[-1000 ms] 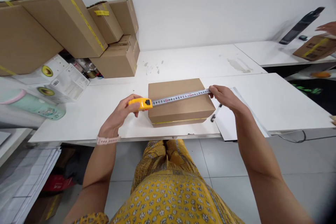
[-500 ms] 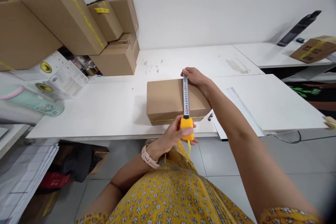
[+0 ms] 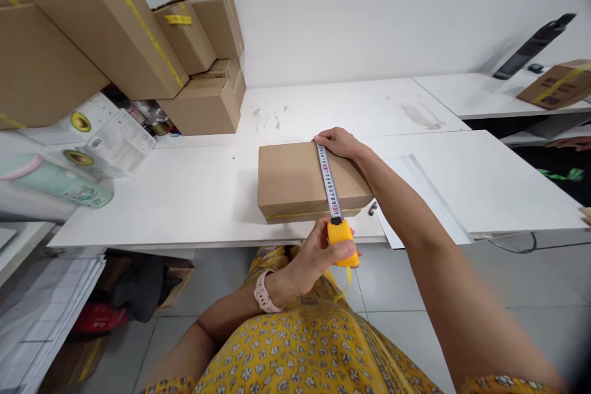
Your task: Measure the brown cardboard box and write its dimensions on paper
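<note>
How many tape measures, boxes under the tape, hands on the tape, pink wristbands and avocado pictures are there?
Tape measure: 1
Box under it: 1
Left hand and right hand: 2
Pink wristband: 1
Avocado pictures: 2
Total: 7

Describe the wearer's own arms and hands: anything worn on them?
The left hand and right hand wear no gloves. A pale pink strap circles the left wrist; none shows on the right. Yellow patterned sleeves show at the bottom edge, leaving the forearms uncovered.

Left hand (image 3: 314, 258) grips near the waist, right hand (image 3: 340, 142) pinching ahead.
</note>
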`<state>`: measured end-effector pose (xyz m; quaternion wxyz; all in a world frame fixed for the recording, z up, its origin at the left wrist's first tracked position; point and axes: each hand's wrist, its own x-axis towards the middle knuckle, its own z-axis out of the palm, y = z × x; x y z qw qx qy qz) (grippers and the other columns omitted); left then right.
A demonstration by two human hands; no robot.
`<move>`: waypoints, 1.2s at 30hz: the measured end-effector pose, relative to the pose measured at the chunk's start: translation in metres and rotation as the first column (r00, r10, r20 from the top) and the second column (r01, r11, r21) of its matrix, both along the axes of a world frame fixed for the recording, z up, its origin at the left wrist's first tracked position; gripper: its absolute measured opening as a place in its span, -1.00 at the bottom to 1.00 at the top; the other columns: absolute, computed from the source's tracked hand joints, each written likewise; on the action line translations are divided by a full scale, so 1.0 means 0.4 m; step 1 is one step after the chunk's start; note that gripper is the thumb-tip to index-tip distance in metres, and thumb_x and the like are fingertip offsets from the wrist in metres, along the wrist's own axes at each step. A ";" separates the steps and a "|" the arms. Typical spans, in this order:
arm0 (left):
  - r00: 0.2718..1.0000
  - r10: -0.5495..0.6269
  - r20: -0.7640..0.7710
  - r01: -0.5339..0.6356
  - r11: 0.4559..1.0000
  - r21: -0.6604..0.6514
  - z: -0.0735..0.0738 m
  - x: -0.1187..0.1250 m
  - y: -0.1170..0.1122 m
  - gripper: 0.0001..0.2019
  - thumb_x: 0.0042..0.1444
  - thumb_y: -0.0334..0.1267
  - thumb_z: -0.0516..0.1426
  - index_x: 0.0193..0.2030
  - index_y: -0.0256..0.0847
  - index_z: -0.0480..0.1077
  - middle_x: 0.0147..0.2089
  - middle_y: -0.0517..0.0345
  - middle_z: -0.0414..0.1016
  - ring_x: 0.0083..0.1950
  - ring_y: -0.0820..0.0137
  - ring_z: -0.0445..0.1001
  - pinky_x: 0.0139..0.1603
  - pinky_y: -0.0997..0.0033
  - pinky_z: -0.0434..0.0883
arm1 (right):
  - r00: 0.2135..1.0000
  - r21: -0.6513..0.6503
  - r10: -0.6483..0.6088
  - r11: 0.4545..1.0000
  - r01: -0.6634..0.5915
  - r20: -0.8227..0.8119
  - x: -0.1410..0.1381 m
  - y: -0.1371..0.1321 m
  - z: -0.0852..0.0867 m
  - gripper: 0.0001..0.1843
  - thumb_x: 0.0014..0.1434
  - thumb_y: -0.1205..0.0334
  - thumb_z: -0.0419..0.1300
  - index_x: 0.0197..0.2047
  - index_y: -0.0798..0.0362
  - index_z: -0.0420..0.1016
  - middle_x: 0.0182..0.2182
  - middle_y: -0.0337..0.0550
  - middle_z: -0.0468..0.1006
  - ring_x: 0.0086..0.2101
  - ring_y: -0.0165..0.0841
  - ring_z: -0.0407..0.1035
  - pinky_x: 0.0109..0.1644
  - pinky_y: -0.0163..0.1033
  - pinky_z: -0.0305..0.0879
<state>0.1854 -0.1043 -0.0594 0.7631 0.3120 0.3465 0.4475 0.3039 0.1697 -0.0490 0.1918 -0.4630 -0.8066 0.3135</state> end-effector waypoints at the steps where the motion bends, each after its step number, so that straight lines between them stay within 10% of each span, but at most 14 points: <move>1: 1.000 0.014 0.001 -0.014 1.000 -0.001 0.001 0.004 0.000 -0.44 0.00 -0.02 0.43 -0.01 -0.17 0.28 0.11 0.00 0.37 -0.12 0.27 0.61 -0.06 0.16 0.55 | 1.000 0.002 0.005 1.000 -0.005 0.014 0.001 -0.001 0.002 -0.54 0.29 -0.16 0.08 -0.44 0.02 0.40 -0.43 -0.20 0.42 -0.33 -0.33 0.23 -0.14 -0.16 0.17; 11: 0.999 0.024 0.026 -0.023 1.000 -0.007 -0.011 0.021 0.007 -0.45 -0.01 -0.05 0.44 -0.04 -0.18 0.27 0.05 0.05 0.40 -0.24 0.32 0.63 -0.08 0.14 0.55 | 1.000 -0.024 0.031 0.999 -0.031 0.002 -0.001 0.009 0.000 -0.53 0.30 -0.21 0.11 -0.38 0.01 0.51 -0.37 -0.16 0.52 -0.30 -0.29 0.30 -0.09 -0.13 0.26; 15: 0.998 -0.058 -0.009 0.058 0.996 0.064 -0.009 -0.043 -0.008 -0.44 0.01 -0.06 0.43 0.05 -0.16 0.30 0.11 -0.02 0.41 -0.23 0.30 0.64 -0.15 0.22 0.56 | 0.939 -0.012 0.018 1.000 -0.023 -0.342 0.043 -0.008 0.014 -0.40 0.33 -0.34 0.03 -0.03 -0.04 0.62 -0.04 -0.08 0.63 -0.09 -0.23 0.45 0.08 -0.09 0.37; 18: 0.993 -0.020 -0.118 0.043 0.980 0.193 -0.018 -0.145 -0.051 -0.32 -0.03 -0.12 0.45 0.19 -0.08 0.29 0.17 -0.08 0.42 -0.12 0.20 0.63 -0.20 0.26 0.58 | 0.795 0.044 -0.166 0.971 0.235 -0.584 0.136 -0.083 0.005 -0.24 0.36 -0.42 -0.16 0.09 -0.04 0.60 -0.03 -0.03 0.62 -0.03 -0.23 0.49 0.12 -0.08 0.41; 22: 0.873 0.374 -0.314 -0.249 0.894 0.373 -0.075 -0.280 -0.102 -0.24 -0.02 -0.18 0.44 0.29 0.00 0.22 0.14 0.01 0.45 -0.03 0.18 0.63 -0.03 0.20 0.60 | 0.730 0.021 -0.427 0.856 0.516 -0.534 0.262 -0.252 -0.084 -0.21 0.36 -0.43 -0.16 0.09 0.00 0.61 -0.24 -0.03 0.61 -0.18 -0.22 0.51 -0.03 -0.07 0.48; 27: 0.794 0.472 -0.383 -0.357 0.872 0.334 -0.139 -0.335 -0.068 -0.33 -0.06 -0.08 0.43 0.15 -0.06 0.27 -0.02 0.12 0.48 -0.15 0.22 0.66 -0.13 0.17 0.64 | 0.879 0.002 -0.335 0.934 0.356 -0.340 0.259 -0.400 -0.186 -0.17 0.35 -0.42 -0.14 0.46 -0.08 0.25 -0.10 -0.01 0.61 -0.23 -0.20 0.49 -0.08 -0.02 0.49; 30: 0.812 0.445 -0.377 -0.319 0.880 0.351 -0.110 -0.349 -0.020 -0.33 -0.10 -0.07 0.44 0.12 -0.09 0.28 -0.06 0.14 0.48 -0.20 0.23 0.66 -0.17 0.20 0.65 | 0.896 0.072 -0.269 0.947 0.312 -0.352 0.210 -0.412 -0.149 -0.18 0.27 -0.41 0.07 0.42 -0.12 0.30 0.07 0.01 0.56 -0.26 -0.23 0.45 -0.12 -0.04 0.47; 36: 0.816 0.450 -0.364 -0.284 0.859 0.426 0.025 -0.405 0.060 -0.32 -0.10 -0.05 0.44 0.13 -0.13 0.31 0.16 -0.04 0.48 -0.28 0.25 0.67 -0.23 0.19 0.67 | 0.848 0.097 -0.460 0.862 0.498 -0.266 0.160 -0.346 -0.006 -0.37 0.18 -0.37 0.21 0.10 -0.10 0.55 -0.36 -0.16 0.53 -0.39 -0.25 0.36 -0.27 -0.08 0.36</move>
